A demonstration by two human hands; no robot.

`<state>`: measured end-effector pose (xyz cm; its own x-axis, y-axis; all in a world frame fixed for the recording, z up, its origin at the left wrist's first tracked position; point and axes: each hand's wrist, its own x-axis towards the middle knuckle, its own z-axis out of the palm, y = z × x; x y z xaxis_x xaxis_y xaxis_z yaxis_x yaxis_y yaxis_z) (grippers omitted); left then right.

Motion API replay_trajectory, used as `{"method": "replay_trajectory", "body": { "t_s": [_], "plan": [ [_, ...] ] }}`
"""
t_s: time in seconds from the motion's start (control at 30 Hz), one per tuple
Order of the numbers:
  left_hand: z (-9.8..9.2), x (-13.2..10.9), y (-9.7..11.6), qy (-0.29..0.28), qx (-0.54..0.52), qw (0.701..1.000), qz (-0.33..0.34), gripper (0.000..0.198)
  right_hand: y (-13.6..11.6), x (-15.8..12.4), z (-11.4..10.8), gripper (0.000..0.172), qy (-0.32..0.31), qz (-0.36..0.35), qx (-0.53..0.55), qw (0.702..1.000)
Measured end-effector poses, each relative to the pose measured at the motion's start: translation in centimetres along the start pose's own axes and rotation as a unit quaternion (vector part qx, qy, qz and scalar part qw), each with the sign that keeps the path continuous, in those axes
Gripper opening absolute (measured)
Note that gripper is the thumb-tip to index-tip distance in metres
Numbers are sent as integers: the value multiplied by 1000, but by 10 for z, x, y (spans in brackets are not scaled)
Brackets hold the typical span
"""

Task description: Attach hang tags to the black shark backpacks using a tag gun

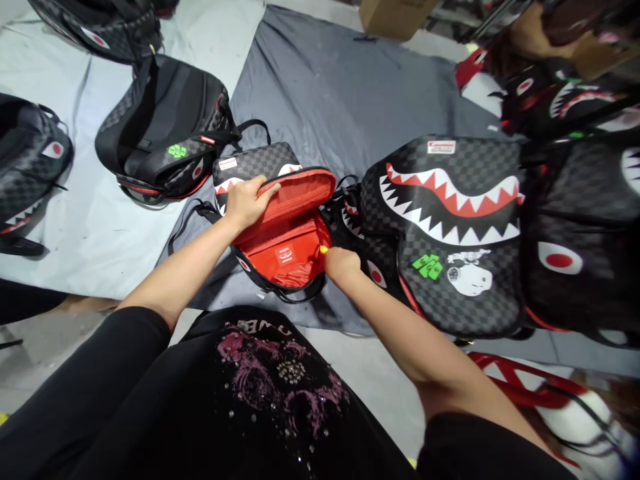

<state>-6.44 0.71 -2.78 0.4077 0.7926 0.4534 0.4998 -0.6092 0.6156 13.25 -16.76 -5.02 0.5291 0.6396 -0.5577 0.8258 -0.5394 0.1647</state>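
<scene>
Head view: one open black-checked backpack [283,233], red fabric lining showing, at centre; three more black backpacks [183,100] toward ten o'clock.
Left hand [249,202] pinches the open one's lid [300,190]; right hand [343,263], at four o'clock, has fingers closed around a small yellow object [323,249].

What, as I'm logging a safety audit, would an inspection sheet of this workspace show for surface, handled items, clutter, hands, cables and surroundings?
Surface: gray cloth, wrinkled, meeting a pale cloth on the left.
Handled items: a red-lined bag, open, its inner panel raised.
Clutter: large shark-mouth backpack close on the right; a dark backpack on the left; more bags on both sides.
Hands: left hand grips the raised panel; right hand, closed at the opening's right side, seems to hold a yellow item, too small to identify.
Cables: nothing seen.
Surroundings: cardboard box beyond the gray cloth.
</scene>
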Motion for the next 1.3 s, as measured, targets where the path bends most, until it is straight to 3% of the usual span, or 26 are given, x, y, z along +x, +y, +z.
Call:
{"method": "replay_trajectory", "body": {
  "t_s": [0.07,0.13,0.23,0.33,0.47,0.57,0.63,0.7,0.77,0.87,0.93,1.07,1.2,1.3],
  "plan": [
    [3,0,-1,-1,-2,1000,-5,46,13,-9,-4,18,-33,-11,-8,999],
    [5,0,-2,-1,-8,1000,-8,46,19,-13,-3,28,-25,-14,3,1000],
    [5,0,-2,-3,-11,1000,-7,46,21,-11,4,38,-63,-7,110,992],
    [4,0,-3,-7,-6,1000,-7,47,23,-10,11,36,-171,-52,232,956],
    [3,-1,-3,-8,-3,1000,-4,47,28,-15,5,43,-211,-88,303,925],
    [4,-1,-2,-10,-3,1000,-1,45,27,-12,-13,40,-204,-89,243,944],
    [3,0,-1,-11,-5,1000,-2,43,24,-7,-27,34,-150,-58,119,980],
    [3,0,0,-16,-7,1000,-1,43,23,-5,-38,29,-93,5,-22,995],
    [1,0,0,-19,-9,1000,0,43,25,-6,-44,30,-133,23,-80,988],
    [0,0,0,-23,-13,1000,1,44,33,-12,-41,36,-296,-11,37,954],
    [0,0,0,-27,-15,1000,1,45,34,-14,-33,40,-342,-44,146,927],
    [3,0,2,-34,-19,999,10,46,7,-17,-15,42,-270,-67,104,955],
    [2,1,5,-44,-17,999,22,45,-32,-21,-6,39,-308,-133,71,939],
    [-2,-1,6,-52,-17,998,27,44,-29,-11,-15,37,-269,-97,8,958]
  ]
}}
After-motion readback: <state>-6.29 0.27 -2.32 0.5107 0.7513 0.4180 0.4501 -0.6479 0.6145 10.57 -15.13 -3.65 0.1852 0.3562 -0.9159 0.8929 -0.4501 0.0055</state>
